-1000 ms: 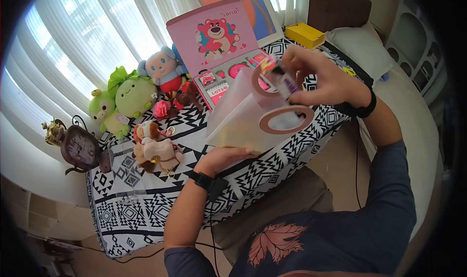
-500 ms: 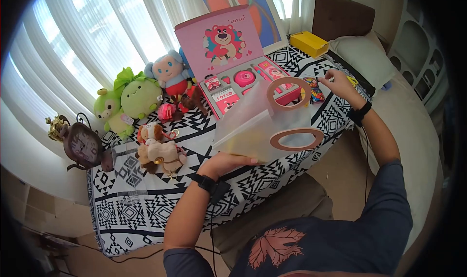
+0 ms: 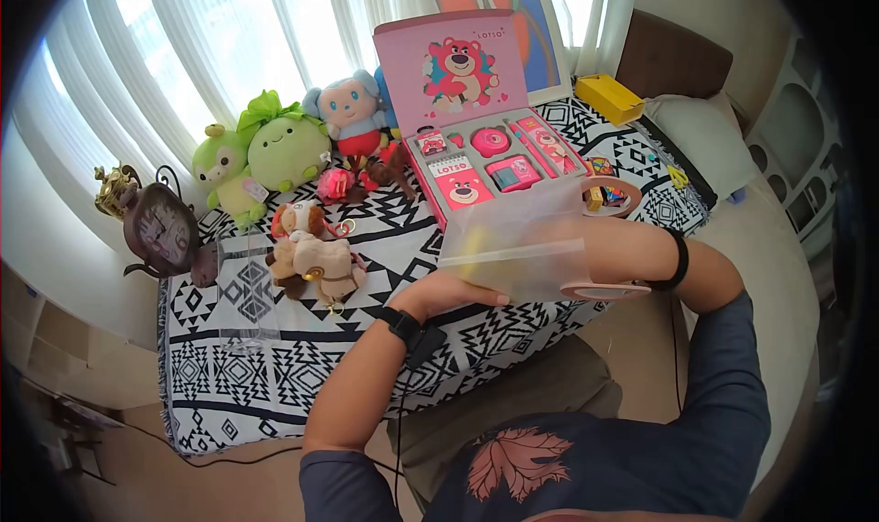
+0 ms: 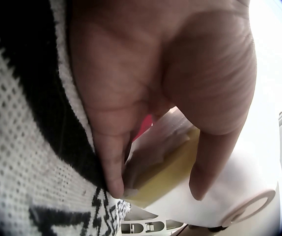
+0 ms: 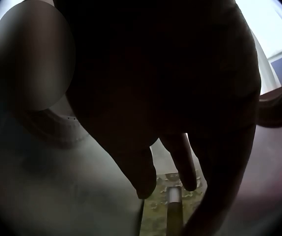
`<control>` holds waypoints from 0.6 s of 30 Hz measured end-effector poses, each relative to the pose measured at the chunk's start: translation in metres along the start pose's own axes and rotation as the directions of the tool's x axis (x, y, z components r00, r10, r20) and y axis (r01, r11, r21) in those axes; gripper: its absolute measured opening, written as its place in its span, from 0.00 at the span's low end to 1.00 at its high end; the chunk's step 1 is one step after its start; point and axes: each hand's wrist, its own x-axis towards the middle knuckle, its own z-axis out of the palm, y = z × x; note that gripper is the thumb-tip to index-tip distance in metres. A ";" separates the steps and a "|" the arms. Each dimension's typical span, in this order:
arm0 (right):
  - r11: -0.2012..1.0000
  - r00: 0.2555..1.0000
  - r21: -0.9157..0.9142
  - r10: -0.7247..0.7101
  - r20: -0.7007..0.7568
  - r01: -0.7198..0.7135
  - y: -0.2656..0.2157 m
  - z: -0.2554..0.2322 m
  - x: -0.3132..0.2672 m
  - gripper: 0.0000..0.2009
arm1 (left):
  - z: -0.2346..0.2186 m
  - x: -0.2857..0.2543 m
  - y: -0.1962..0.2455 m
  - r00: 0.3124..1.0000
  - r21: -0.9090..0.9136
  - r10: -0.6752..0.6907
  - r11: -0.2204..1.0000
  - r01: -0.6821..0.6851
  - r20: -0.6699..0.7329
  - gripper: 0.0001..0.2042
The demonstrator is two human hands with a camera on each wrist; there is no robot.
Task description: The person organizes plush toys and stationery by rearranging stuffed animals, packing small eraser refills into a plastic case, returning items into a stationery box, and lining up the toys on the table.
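A translucent bag [image 3: 536, 270] with pinkish-tan ring handles [image 3: 604, 291] stands tilted at the table's near edge. My left hand [image 3: 449, 293] grips its lower end; in the left wrist view the thumb and fingers lie on either side of it. Through the bag wall shows a yellow thing [image 3: 474, 252]. My right hand [image 5: 165, 93] reaches through the opening into the bag and is blurred by its wall in the head view. In the right wrist view its fingers spread downward by a yellowish patterned piece [image 5: 156, 211] and a slim tube with a pale end [image 5: 174, 196].
An open pink gift box [image 3: 467, 124] with stationery stands behind the bag. Plush toys [image 3: 286, 151] and a small clock [image 3: 165, 233] are at left. Small colourful packages [image 3: 600, 197], yellow scissors [image 3: 678, 176] and a yellow box [image 3: 609, 99] lie at right on the patterned cloth.
My right hand held small colourful items over the bag, then was empty beside a package on the cloth at right, and is now inside the bag. The left hand keeps its grip.
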 end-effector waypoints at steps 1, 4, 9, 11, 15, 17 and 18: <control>0.999 1.000 0.044 0.013 0.006 -0.013 -0.001 0.002 0.003 0.26 | 0.000 0.000 -0.001 0.999 -0.006 0.029 1.000 -0.029 0.016 0.30; 0.987 0.999 0.157 0.036 0.018 -0.038 -0.001 -0.003 0.020 0.27 | 0.002 -0.001 0.004 0.999 0.072 0.034 0.997 -0.032 -0.018 0.31; 0.932 0.993 0.349 0.074 0.091 -0.101 0.003 -0.010 0.033 0.30 | 0.000 0.000 -0.002 0.997 0.033 0.071 0.997 -0.071 0.012 0.32; 0.889 0.989 0.437 0.094 0.117 -0.136 0.004 -0.008 0.033 0.31 | -0.001 0.003 -0.007 0.997 0.000 0.069 0.998 -0.069 -0.016 0.30; 0.784 0.975 0.587 0.111 0.190 -0.204 0.014 -0.012 0.038 0.33 | -0.001 0.001 0.003 0.997 0.008 0.076 0.997 -0.076 0.006 0.31; 0.754 0.970 0.618 0.105 0.220 -0.222 0.020 -0.015 0.040 0.34 | 0.002 -0.002 0.014 0.999 -0.017 0.035 0.999 -0.035 0.012 0.35; 0.693 0.959 0.670 0.124 0.255 -0.268 0.021 -0.017 0.039 0.34 | 0.002 0.000 0.009 0.999 -0.024 0.033 0.999 -0.033 0.010 0.35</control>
